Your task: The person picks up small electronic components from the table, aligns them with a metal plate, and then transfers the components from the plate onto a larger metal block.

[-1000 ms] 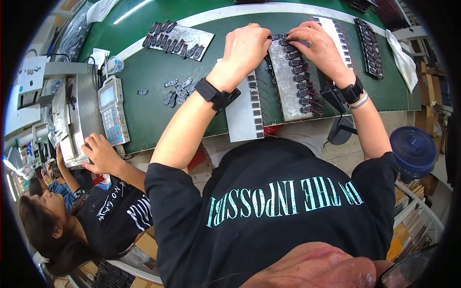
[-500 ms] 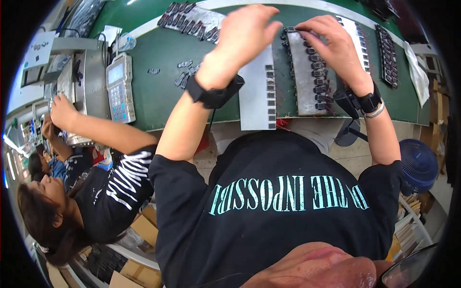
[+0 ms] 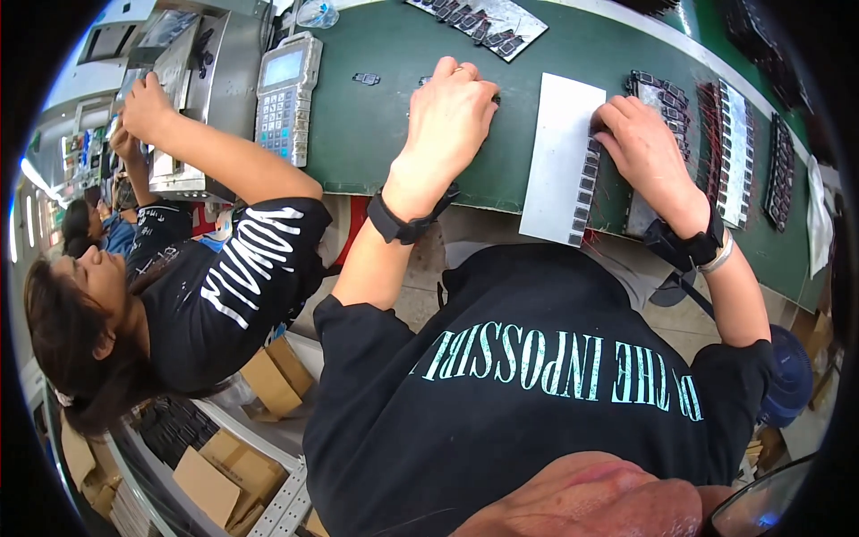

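Observation:
My right hand (image 3: 640,148) is at the right edge of a white plate (image 3: 557,161). Its thumb and fingertips are pinched at the upper end of a row of small black rectangular parts (image 3: 583,190) with thin red wires. A small black part seems to be between the fingertips, mostly hidden. To the left, my left hand (image 3: 450,116) is lowered onto the green mat, over loose black parts it largely covers. Its fingers curl downward and look closed; what they hold is hidden. One loose black part (image 3: 366,79) lies farther left on the mat.
A grey plate (image 3: 642,210) carrying black parts lies behind my right hand. Farther right are another plate (image 3: 735,161) of wired parts and a black strip (image 3: 780,170). A keypad device (image 3: 288,98) stands at left, near a co-worker's arm (image 3: 228,152). A loaded plate (image 3: 510,27) lies at the far side.
The view has shifted. My left hand has come down from above the bench onto the loose parts. My right hand has left the grey plate's far end for the white plate's row.

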The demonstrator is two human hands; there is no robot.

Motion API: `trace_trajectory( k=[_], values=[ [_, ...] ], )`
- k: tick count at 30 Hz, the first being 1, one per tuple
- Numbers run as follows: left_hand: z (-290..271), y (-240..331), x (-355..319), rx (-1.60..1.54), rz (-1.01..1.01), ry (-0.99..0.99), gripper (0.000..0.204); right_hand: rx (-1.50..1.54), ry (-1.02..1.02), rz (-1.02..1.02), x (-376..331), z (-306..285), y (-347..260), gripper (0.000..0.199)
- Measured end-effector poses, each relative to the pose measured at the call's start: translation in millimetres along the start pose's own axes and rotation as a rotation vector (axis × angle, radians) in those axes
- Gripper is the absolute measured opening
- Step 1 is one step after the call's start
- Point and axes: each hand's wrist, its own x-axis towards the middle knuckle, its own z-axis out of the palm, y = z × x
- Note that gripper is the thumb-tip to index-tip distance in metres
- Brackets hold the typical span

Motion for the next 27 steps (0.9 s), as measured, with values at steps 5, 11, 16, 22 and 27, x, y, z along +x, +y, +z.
trace_trajectory(
  k=[5, 11, 16, 22, 27],
  values=[
    [4, 3, 7, 0.038, 0.034, 0.02, 0.007, -0.005, -0.006, -0.009, 4, -9, -4, 0.018],
    [-8, 24, 11, -0.253, -0.097, 0.066, 0.004, 0.519, -0.004, 0.241, 6, -32, -22, 0.018],
    [-14, -6, -2, -0.127, -0.071, 0.141, 0.004, 0.748, 0.035, 0.351, -6, -40, -26, 0.021],
    [-6, 10, -19, -0.082, -0.073, 0.051, 0.009, 0.931, 0.043, 0.414, -13, -42, -27, 0.017],
    [-13, 32, -15, -0.34, -0.187, 0.0, 0.011, 0.913, 0.005, 0.368, -3, -36, -31, 0.017]
  ],
)
